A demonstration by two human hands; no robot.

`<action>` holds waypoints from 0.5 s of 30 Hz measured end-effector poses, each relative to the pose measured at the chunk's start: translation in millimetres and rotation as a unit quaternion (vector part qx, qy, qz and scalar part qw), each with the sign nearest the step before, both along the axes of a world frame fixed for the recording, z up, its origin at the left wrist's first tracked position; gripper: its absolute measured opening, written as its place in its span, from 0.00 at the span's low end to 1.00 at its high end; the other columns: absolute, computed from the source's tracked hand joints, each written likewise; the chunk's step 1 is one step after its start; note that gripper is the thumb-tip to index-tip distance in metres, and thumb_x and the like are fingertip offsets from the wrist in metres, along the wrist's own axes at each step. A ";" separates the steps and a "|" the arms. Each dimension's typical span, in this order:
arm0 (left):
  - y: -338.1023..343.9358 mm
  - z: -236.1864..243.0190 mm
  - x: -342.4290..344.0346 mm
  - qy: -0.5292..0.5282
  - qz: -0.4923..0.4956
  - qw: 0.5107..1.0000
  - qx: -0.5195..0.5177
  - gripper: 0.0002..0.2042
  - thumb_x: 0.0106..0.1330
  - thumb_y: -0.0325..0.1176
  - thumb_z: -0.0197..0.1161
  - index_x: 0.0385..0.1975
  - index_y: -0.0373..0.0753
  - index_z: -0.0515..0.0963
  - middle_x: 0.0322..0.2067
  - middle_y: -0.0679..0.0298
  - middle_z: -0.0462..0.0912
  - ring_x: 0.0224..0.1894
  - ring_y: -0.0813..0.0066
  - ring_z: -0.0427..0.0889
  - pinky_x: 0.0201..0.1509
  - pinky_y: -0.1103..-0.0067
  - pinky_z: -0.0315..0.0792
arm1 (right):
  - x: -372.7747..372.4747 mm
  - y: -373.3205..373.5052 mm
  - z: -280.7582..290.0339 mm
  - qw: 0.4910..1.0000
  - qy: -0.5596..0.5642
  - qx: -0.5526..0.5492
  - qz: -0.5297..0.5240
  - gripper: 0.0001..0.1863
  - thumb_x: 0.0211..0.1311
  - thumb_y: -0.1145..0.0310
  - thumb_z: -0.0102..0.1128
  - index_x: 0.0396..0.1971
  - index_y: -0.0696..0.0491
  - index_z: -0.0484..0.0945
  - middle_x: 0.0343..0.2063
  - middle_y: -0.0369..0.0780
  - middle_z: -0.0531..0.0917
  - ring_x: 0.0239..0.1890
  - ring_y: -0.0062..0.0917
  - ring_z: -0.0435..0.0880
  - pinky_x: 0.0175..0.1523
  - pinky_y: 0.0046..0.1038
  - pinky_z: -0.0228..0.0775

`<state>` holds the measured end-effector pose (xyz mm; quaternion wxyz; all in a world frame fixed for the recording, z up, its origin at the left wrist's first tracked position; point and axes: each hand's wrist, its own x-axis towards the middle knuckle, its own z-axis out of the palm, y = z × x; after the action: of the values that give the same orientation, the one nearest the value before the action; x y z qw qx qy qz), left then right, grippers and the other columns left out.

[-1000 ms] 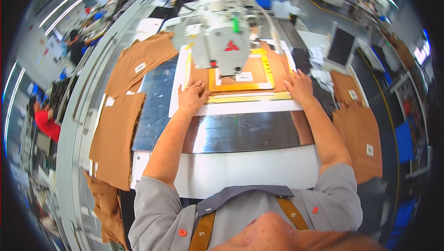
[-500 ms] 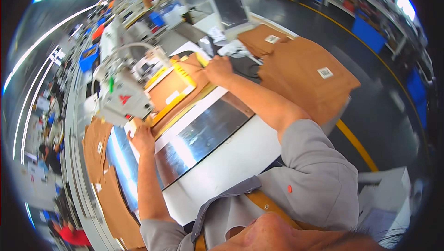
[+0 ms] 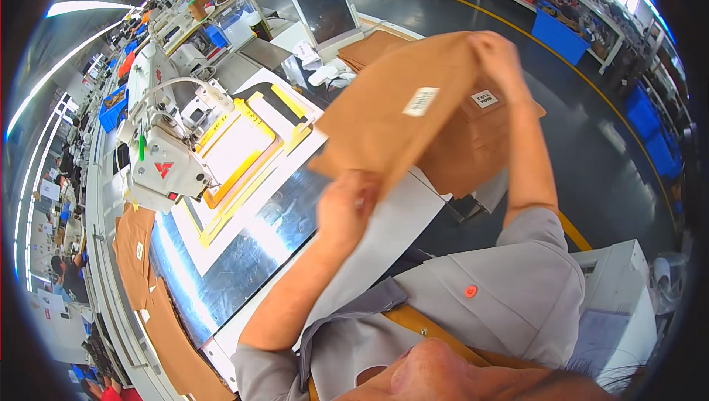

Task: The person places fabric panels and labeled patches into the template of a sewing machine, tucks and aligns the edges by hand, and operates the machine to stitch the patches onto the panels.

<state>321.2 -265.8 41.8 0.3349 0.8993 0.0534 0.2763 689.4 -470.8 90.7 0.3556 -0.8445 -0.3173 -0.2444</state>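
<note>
and here is the brown cloth piece (image 3: 402, 102), held up in the air over the table's right side, slanting between the two hands. the left hand (image 3: 347, 205) is at its near edge, fingers curled in and clamped on the fabric; the right hand (image 3: 498, 60), slightly blurred, has its fingers closed on the far right corner. the cloth's left edge hangs loose just beside the white board (image 3: 255, 227)'s right corner; touching or apart, i can't tell. a pale label (image 3: 421, 102) faces up on it.

below and to the right, a stack of brown pieces (image 3: 480, 139) reaches the table's right edge, and beyond that edge the dark floor (image 3: 591, 153) spreads wide, out to the blue bins on the far right (image 3: 559, 35). plenty of room on that side! leftward it's tighter: the sewing machine (image 3: 166, 153) leans its head over the yellow frame (image 3: 240, 179).

on the surface now, the shiny metal plate (image 3: 273, 224) runs along the near side of the board, with more brown panels (image 3: 166, 331) down the left edge. a screen (image 3: 323, 11) stands at the far side, and strip lights (image 3: 85, 8) streak the room's far left.
</note>
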 end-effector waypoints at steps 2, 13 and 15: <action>-23.8 -2.3 11.1 0.009 -0.086 0.995 0.043 0.10 0.60 0.26 0.70 0.40 0.41 0.81 0.35 0.61 0.85 0.32 0.64 0.85 0.40 0.70 0.74 | 24.7 -64.3 -9.7 0.994 -0.009 -0.027 -0.104 0.18 0.70 0.52 0.57 0.44 0.49 0.88 0.45 0.43 0.87 0.49 0.41 0.85 0.54 0.35 0.76; 71.9 -11.7 -87.9 0.067 0.079 0.995 0.006 0.09 0.61 0.28 0.73 0.39 0.38 0.83 0.36 0.57 0.87 0.34 0.63 0.86 0.38 0.72 0.79 | 21.3 -25.5 -59.0 0.996 -0.010 0.014 -0.092 0.12 0.64 0.59 0.66 0.43 0.47 0.87 0.44 0.38 0.87 0.46 0.35 0.86 0.52 0.33 0.77; 101.6 -27.5 -124.8 0.071 0.175 0.982 0.002 0.10 0.60 0.29 0.74 0.40 0.36 0.83 0.36 0.55 0.87 0.38 0.59 0.87 0.42 0.72 0.80 | -1.6 49.7 -58.2 0.999 0.048 -0.008 0.018 0.11 0.63 0.59 0.67 0.39 0.50 0.87 0.38 0.41 0.88 0.42 0.36 0.86 0.48 0.33 0.77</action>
<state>196.4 -164.2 14.3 0.2751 0.8939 0.2334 0.2661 687.9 -421.1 32.4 0.3683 -0.8523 -0.3163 -0.1946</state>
